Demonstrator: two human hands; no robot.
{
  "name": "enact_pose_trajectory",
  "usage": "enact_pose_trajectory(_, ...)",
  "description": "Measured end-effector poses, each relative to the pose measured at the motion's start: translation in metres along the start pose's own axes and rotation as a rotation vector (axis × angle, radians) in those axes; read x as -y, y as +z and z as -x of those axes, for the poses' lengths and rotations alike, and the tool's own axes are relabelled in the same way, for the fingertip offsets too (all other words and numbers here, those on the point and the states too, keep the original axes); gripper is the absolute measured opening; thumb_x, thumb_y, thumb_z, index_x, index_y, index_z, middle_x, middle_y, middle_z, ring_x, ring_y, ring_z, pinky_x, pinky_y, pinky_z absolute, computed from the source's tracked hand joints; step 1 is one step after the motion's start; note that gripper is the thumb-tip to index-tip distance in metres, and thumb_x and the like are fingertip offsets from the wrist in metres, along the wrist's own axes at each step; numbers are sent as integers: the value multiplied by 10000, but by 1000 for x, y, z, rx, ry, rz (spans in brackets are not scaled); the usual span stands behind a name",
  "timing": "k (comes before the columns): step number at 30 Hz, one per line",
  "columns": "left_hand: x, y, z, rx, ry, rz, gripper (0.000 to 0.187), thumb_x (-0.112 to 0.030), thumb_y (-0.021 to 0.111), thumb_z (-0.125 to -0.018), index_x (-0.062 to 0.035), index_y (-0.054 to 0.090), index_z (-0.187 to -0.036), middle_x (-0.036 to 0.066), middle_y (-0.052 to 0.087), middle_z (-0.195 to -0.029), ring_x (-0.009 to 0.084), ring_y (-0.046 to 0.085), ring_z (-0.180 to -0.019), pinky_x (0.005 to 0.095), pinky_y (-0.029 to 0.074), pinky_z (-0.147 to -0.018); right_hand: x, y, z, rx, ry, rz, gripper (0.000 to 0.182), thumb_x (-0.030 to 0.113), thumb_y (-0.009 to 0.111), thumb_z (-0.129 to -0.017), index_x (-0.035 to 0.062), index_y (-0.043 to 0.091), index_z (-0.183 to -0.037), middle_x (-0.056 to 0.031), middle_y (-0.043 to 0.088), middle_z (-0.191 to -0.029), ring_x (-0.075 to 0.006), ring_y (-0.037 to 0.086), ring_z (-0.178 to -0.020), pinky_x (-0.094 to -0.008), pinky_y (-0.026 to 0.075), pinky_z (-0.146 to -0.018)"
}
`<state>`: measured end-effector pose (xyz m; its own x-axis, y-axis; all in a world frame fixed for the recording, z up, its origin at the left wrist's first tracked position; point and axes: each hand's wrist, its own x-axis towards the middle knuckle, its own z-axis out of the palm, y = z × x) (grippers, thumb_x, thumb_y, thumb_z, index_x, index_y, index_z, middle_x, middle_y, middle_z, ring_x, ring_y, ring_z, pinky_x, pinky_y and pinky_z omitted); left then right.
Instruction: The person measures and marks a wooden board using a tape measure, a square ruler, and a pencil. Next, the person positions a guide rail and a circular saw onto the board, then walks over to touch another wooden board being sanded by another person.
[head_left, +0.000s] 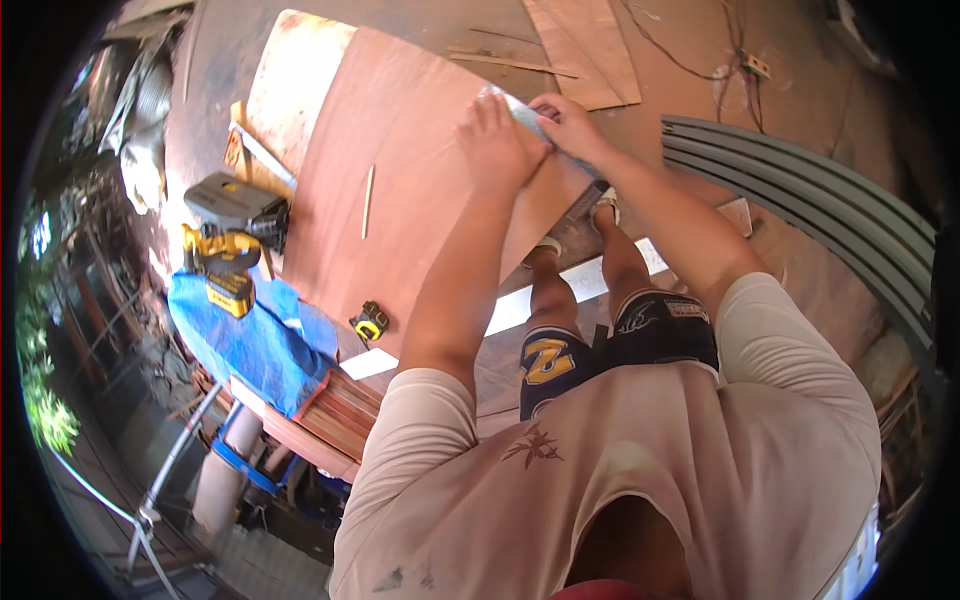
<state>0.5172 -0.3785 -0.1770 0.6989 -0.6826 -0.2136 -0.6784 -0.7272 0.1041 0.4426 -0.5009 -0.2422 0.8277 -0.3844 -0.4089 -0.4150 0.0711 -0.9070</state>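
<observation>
A large reddish-brown plywood sheet (400, 190) lies in front of me. Along its right edge runs a silver metal straightedge (522, 110), partly covered by my hands and arms. My left hand (493, 145) is laid flat on the sheet beside the straightedge, fingers stretched out. At the straightedge's outer side, my right hand (572, 127) has its fingers curled in; what they hold, if anything, is hidden. On the sheet rest a thin wooden stick (368, 202) and, near the lower edge, a yellow-and-black tape measure (370, 321).
Left of the sheet are a yellow cordless power tool (228, 270), a grey tool case (235, 198) and a blue tarp (250, 340). Grey corrugated metal panels (800, 180) curve along the right. Cables with a power outlet (757, 67) lie at the upper right.
</observation>
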Motion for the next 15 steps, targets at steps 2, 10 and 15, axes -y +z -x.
enact_pose_trajectory(2, -2, 0, 0, 26, -21, 24, 1045, -607, 693, -678, -15, 302, -1445, 151, 265, -1524, 359, 223, -1408, 609, 244, -1057, 2, 1, -7, 24, 46, -25, 211, 52, 564, -854, 59, 675, -1033, -108, 664, -907, -165, 630, -789, -318, 516, -709)
enact_pose_trajectory(10, -2, 20, 9, -15, 17, 42, 968, -590, 598, -777, 6, 253, -1457, 174, 224, -1532, 404, 152, -1416, 654, 156, -1069, 56, 35, -38, 24, -363, 464, 263, 162, 560, -860, 92, 662, -1092, -156, 639, -1097, -331, 590, -1025, -408, 462, -902)
enact_pose_trajectory(15, -6, 27, 7, -57, -18, -4, 1042, -643, 581, -763, 5, 183, -1476, 157, 154, -1556, 375, 89, -1440, 658, 137, -1076, 106, 172, -60, 490, -530, 722, 288, 117, 503, -863, 61, 659, -1098, -137, 614, -1171, -320, 559, -1103, -393, 464, -934)
